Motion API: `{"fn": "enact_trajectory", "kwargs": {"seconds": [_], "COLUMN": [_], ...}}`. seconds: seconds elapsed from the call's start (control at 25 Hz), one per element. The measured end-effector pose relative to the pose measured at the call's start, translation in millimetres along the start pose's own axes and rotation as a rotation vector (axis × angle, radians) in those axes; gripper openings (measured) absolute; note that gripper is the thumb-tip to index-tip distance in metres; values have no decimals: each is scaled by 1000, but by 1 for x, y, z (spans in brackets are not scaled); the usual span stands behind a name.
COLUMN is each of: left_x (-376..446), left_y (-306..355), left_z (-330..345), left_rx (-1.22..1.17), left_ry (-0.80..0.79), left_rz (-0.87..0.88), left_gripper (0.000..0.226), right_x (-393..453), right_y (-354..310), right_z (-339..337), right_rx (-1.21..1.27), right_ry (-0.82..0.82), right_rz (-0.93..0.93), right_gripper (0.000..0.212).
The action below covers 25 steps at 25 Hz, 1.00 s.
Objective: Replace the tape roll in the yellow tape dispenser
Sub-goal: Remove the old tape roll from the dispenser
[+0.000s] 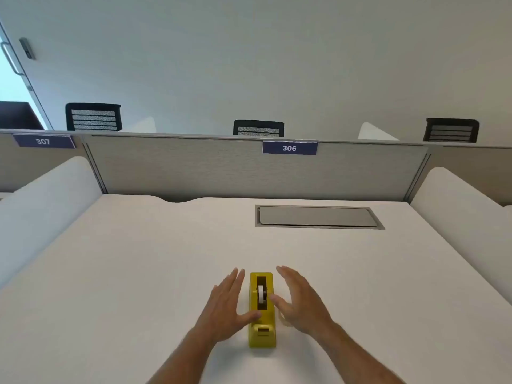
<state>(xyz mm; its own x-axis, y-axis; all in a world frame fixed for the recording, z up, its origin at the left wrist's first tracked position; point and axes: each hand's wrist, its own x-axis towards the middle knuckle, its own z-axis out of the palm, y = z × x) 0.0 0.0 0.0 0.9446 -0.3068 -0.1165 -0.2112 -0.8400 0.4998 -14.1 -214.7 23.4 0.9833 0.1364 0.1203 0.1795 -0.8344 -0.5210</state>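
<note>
The yellow tape dispenser (pixel 262 311) stands on the white desk (pixel 138 259) right in front of you, at about 6 o'clock in the view, its cutter end toward you and its length running straight away from you. A white tape roll (pixel 261 294) sits upright in its open slot. Your left hand (pixel 227 303) lies at the dispenser's 9 o'clock, fingers straight and spread, the thumb touching the yellow side near the cutter end. Your right hand (pixel 300 299) is at its 3 o'clock, fingers also straight and relaxed, thumb close to or touching the body; it holds nothing. Just beneath that right palm, a pale, clear ring-like thing (pixel 284 320) rests on the desk beside the dispenser; you cannot tell exactly what it is. Farther out, at 1 o'clock, a grey cable hatch (pixel 318 216) is set into the desk. Beyond it a grey partition (pixel 194 167) carries a blue label reading 306 (pixel 289 148), and at 10 o'clock another reading 307 (pixel 43 141). Black mesh chair backs (pixel 258 128) show above the partition.
</note>
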Motion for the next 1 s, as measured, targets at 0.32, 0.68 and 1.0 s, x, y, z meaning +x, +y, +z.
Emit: {"fn": "enact_trajectory", "kwargs": {"seconds": [0.32,0.68,1.0], "left_x": [9,19,20], "left_y": [2,4,7], "left_z": [6,3,1], "left_rx": [-45,0,-43], "left_ry": [-23,-22,-16], "left_rz": [19,95,92], "left_gripper": [119,115,113], "right_x": [19,29,34], "right_y": [-13,-11,-14], "right_z": [7,13,14], "right_rx": [-96,-152,-81], "right_ry": [-147,-128,-90], "right_rz": [-104,-127,-82], "right_gripper": [60,48,43]}}
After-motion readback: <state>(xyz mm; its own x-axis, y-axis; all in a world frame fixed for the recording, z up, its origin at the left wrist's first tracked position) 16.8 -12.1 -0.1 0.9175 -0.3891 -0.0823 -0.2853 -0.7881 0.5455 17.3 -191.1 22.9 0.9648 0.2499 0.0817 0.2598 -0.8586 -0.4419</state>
